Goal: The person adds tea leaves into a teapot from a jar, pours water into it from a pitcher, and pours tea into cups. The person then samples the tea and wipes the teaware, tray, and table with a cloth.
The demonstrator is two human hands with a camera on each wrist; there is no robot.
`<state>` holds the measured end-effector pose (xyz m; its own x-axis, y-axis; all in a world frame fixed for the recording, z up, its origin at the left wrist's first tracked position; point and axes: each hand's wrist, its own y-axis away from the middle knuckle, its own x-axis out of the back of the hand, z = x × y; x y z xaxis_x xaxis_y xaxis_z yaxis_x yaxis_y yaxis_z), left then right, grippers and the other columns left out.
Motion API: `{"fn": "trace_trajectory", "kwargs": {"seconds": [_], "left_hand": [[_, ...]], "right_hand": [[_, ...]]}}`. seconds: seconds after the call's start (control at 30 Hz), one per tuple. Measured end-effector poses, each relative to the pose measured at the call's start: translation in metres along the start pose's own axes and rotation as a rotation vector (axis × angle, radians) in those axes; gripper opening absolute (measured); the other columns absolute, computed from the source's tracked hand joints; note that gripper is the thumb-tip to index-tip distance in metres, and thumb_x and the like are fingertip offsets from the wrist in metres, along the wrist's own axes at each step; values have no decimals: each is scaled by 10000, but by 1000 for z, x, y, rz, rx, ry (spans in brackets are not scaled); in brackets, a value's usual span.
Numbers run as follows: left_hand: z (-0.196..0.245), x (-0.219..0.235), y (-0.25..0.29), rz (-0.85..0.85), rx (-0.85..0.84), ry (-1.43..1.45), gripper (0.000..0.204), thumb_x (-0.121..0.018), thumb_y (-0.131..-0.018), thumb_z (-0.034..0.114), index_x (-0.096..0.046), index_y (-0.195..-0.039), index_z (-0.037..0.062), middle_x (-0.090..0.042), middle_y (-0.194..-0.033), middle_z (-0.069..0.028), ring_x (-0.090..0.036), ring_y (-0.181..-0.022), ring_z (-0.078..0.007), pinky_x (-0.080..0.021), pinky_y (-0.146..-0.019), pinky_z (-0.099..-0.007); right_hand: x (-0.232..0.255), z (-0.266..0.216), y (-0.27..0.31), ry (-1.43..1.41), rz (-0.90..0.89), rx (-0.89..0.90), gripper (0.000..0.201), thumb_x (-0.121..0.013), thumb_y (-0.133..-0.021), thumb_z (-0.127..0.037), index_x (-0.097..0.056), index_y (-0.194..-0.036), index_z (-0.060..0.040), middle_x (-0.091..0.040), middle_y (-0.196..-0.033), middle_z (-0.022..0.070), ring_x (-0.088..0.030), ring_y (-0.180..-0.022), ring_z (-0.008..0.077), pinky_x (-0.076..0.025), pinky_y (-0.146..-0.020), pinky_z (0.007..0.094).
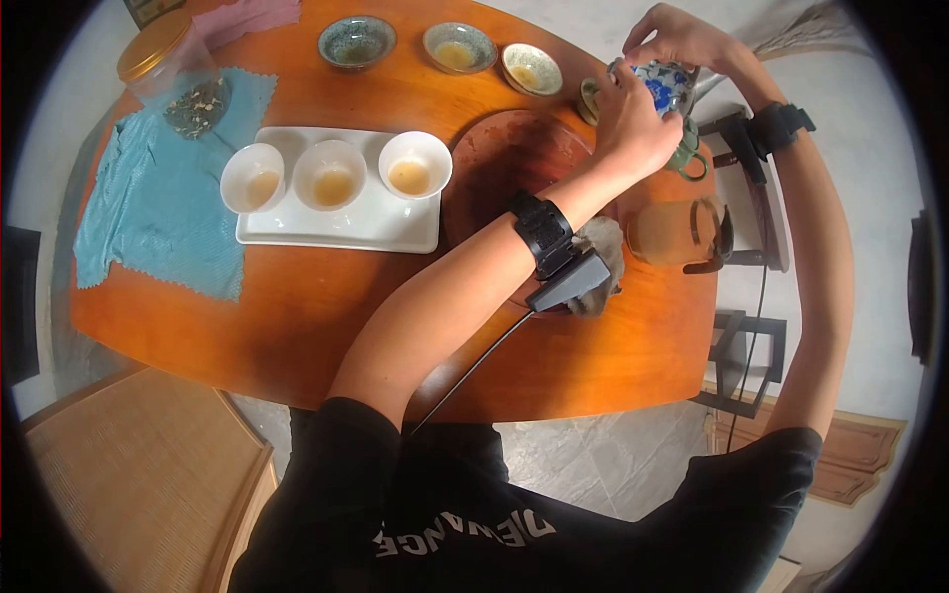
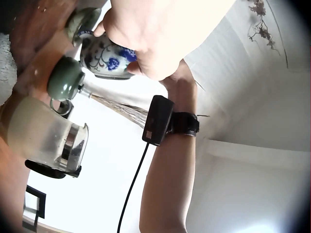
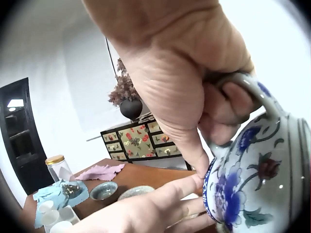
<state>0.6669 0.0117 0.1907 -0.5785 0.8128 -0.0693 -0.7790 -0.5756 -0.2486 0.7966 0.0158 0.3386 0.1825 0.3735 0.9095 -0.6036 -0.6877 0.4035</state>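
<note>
- While both arms reach across the orange wooden table (image 1: 297, 316), the nearest thing to the person is a crumpled grey cloth (image 1: 603, 267), lying at the near rim of the round dark-wood tea tray (image 1: 504, 158).
- Just right of the cloth stands a glass pitcher (image 1: 677, 232) with a dark handle; it looks misted and holds nothing I can make out.
- To the left, a white rectangular tray (image 1: 341, 232) carries three white cups of pale tea, and a blue cloth (image 1: 158, 212) lies beyond it at the left edge.
- Farther off, at the right edge, the left hand (image 1: 633, 124) has its fingers curled against the side of the blue-and-white porcelain teapot (image 1: 664, 84), steadying it.
- The right hand (image 1: 677, 40) comes from above, fingers hooked through the pot's handle, thumb near the rim.
- A small green teapot (image 2: 65, 77) sits just beside the porcelain one.
- Three shallow glazed bowls (image 1: 455, 46) line the far edge.
- Judging from the grip, the pot is being lifted or settled; the next move calls for a firm handle hold and a level carry.
</note>
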Motion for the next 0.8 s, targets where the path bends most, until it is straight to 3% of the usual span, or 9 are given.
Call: {"fn": "trace_trajectory", "kwargs": {"seconds": [0.07, 0.2, 0.27, 0.43, 0.5, 0.57, 0.63, 0.7, 0.8], "left_hand": [[0, -1, 1, 5, -7, -44, 840, -723, -820, 252, -329, -1415, -191, -430, -1357, -391, -446, -1315, -522, -391, -1131, -547], [6, 6, -2, -70, 62, 47, 810, -732, -815, 266, -386, -1399, -176, -495, -1309, -367, -523, -1268, -510, -435, -1102, -511], [16, 20, 1, -93, -4, -34, 793, -727, -820, 258, -395, -1403, -163, -492, -1316, -360, -530, -1267, -502, -442, -1094, -507], [44, 63, 14, -124, -251, -366, 518, -643, -883, 186, -586, -1330, -69, -611, -1219, -281, -645, -1107, -450, -516, -994, -494], [46, 82, 29, -127, -338, -457, 427, -598, -900, 129, -636, -1301, -12, -640, -1211, -239, -652, -1112, -418, -519, -974, -497], [42, 100, 38, -161, -347, -471, 387, -548, -921, 87, -661, -1286, 25, -661, -1180, -212, -653, -1120, -398, -518, -969, -479], [34, 109, 49, -201, -324, -544, 376, -533, -923, 60, -672, -1272, 35, -651, -1205, -210, -644, -1132, -403, -512, -986, -474], [24, 114, 62, -196, -327, -549, 376, -525, -919, 40, -677, -1263, 40, -645, -1217, -208, -639, -1138, -407, -508, -992, -478], [20, 122, 74, -192, -348, -508, 381, -514, -908, 5, -684, -1247, 46, -633, -1240, -202, -630, -1147, -412, -503, -998, -483]], "right_hand": [[0, 0, 5, -83, 23, -82, 452, -831, -818, -343, -805, -1171, -62, -789, -1095, 163, -741, -999, 276, -592, -887, 365], [-15, 7, 27, -26, 115, -16, 340, -781, -863, -292, -814, -1068, -23, -795, -993, 153, -753, -901, 262, -595, -811, 365], [-33, 15, 49, -393, 266, -32, 332, -783, -889, -344, -814, -1079, -73, -627, -715, -53, -487, -566, 44, -348, -472, 243], [-88, -28, 133, -1082, 498, -11, 292, -624, -1037, -192, -700, -1273, -39, -704, -863, -22, -568, -662, 37, -456, -566, 222], [-132, -75, 146, -1318, 755, 14, 274, -585, -1055, -122, -667, -1300, -31, -676, -924, -16, -570, -733, 36, -485, -633, 214], [-177, -100, 142, -1382, 911, 116, 179, -562, -1054, -77, -666, -1189, -20, -664, -951, -6, -566, -800, 38, -494, -687, 220], [-204, -126, 138, -1385, 1012, 32, 148, -550, -1043, -37, -653, -1147, -9, -668, -957, 17, -573, -856, 65, -492, -765, 236], [-226, -140, 131, -1426, 1026, -19, 125, -549, -1041, -23, -648, -1116, -14, -658, -945, 18, -558, -852, 72, -478, -762, 246], [-246, -158, 128, -1464, 1169, 82, 91, -550, -1051, -28, -632, -1089, -27, -615, -894, -9, -521, -801, 65, -442, -703, 239]]}}
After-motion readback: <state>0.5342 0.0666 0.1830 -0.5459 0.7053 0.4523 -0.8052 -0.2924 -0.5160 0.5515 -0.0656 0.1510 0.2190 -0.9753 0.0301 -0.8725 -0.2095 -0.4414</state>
